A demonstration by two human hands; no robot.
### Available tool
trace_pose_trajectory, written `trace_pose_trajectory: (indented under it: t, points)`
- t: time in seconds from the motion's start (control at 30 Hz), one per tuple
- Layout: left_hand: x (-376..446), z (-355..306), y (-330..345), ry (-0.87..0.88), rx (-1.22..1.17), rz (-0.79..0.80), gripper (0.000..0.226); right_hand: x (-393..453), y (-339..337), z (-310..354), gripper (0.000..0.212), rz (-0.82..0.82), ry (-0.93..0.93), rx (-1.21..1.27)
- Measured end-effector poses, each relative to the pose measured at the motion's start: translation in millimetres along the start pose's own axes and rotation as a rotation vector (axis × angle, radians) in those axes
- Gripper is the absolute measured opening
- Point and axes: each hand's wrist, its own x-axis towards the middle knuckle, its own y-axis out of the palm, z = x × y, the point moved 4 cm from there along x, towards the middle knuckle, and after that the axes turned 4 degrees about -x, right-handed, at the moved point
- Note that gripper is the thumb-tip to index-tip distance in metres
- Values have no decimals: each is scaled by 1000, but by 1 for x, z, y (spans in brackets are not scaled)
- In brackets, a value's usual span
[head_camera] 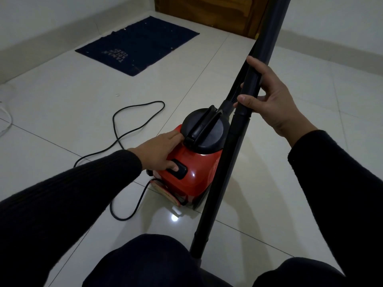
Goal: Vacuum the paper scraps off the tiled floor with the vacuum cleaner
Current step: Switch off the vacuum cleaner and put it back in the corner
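Pale glossy tiled floor, dark blue mat with unreadable mirrored lettering by the wall, wooden door beyond. Red vacuum cleaner on the tiles, left hand spread flat with thumb on its black switch. Right hand curled round the black wand; black cord looped beside.

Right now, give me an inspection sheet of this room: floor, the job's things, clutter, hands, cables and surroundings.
Surface: glossy pale tiled floor, with a light reflected beside the vacuum.
Job's things: red vacuum cleaner with a black lid stands on the floor; its black tube slants up across it. One small white scrap lies on the tiles.
Clutter: dark blue mat with white specks on it.
Hands: left hand rests on the vacuum, thumb on the black button; right hand grips the tube.
Cables: black power cord loops loosely over the tiles; a white cord lies at the left edge.
Surroundings: pale walls, wooden door.
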Motion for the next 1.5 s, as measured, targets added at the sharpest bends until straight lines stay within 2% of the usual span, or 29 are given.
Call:
trace_pose_trajectory:
  t: [0.13,0.33,0.47,0.7,0.9,1.17,1.33,1.5]
  points:
    - [-4,0,3,-34,-123,-15,79,-1,0,4,70,3,-8,13]
    - [6,-17,-16,-139,-339,-149,77,-1,2,7,69,1,0,5]
    - [19,-29,-25,-157,-485,-156,77,-2,2,7,68,6,13,1]
    - [46,-47,-27,-262,-973,-207,52,-1,0,4,66,-5,30,19]
    - [56,-49,-35,-238,-827,-210,52,8,0,-1,58,8,74,88]
    - [60,-47,-60,-341,-806,-236,55,43,-24,9,60,31,130,49]
    - [58,-60,-108,-377,-829,-268,56,70,-39,27,60,68,177,42]
    - [59,-81,-174,-425,-819,-281,59,111,-59,72,56,93,175,59]
